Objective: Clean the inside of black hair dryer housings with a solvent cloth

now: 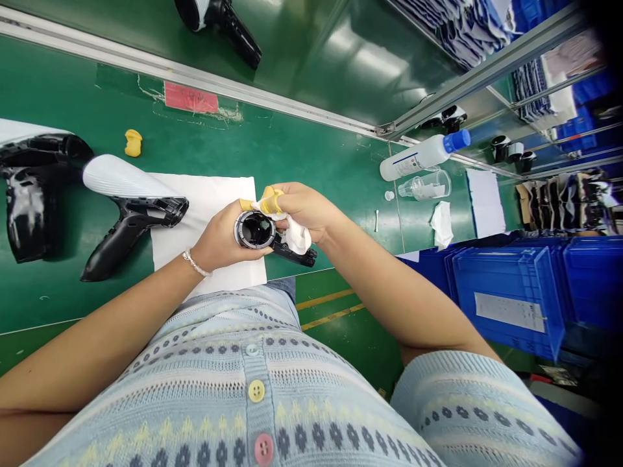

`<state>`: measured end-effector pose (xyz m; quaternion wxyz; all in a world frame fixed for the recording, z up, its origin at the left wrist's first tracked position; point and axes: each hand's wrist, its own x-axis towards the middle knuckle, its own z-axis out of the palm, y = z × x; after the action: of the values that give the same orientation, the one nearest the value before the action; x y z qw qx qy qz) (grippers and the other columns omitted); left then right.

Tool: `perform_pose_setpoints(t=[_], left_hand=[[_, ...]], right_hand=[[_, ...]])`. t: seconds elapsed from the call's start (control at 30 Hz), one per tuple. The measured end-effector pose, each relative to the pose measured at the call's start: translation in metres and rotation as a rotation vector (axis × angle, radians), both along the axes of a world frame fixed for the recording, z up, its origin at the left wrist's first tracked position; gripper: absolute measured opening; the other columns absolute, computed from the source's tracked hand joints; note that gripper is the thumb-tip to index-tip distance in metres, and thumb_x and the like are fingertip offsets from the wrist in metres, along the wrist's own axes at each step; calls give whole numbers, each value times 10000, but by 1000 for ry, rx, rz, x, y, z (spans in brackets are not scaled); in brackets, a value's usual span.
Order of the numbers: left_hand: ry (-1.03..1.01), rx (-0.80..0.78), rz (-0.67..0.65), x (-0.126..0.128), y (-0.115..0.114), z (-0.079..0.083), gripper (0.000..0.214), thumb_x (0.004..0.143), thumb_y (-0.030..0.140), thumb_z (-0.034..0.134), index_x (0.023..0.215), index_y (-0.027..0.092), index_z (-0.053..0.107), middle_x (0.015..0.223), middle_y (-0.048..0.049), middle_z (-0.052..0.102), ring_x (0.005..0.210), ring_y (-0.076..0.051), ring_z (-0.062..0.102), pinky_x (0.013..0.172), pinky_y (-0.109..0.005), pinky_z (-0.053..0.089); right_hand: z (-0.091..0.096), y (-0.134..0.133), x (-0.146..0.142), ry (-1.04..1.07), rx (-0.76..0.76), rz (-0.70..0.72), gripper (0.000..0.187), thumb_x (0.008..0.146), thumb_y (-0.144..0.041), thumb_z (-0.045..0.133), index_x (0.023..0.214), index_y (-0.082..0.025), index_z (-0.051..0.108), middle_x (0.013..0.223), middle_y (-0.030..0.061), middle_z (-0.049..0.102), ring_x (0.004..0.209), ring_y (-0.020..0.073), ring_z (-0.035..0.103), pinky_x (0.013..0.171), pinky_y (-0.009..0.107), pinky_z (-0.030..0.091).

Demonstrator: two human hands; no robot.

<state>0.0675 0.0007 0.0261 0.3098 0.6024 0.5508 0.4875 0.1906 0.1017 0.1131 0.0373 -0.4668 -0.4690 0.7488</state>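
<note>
My left hand [221, 237] is wrapped round a black hair-dryer housing [257, 231], its round open end facing up toward me and its handle pointing right. My right hand [302, 207] is closed on a white cloth [296, 239] pressed against the housing's rim. Yellow finger cots cover fingertips of both hands. Both hands hover over the near edge of a white sheet [214, 207] on the green bench.
A white-and-black dryer body [129, 201] lies on the sheet's left, another black housing [29, 188] further left, and a loose yellow finger cot [133, 143]. At right lie a white bottle with blue cap [423, 154], a clear cup [426, 186], tissue [442, 222], and blue crates [511, 295].
</note>
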Motion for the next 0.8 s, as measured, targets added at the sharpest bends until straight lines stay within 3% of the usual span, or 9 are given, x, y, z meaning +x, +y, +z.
perform_pose_setpoints(t=[0.8], left_hand=[[32, -27, -29, 0, 0, 4, 531, 577, 400, 764, 995, 198, 505, 948, -28, 648, 830, -201, 622, 740, -299, 493]], right_hand=[[-2, 0, 12, 37, 53, 56, 121, 564, -80, 542, 572, -173, 464, 425, -76, 428, 357, 37, 337, 339, 147, 238]])
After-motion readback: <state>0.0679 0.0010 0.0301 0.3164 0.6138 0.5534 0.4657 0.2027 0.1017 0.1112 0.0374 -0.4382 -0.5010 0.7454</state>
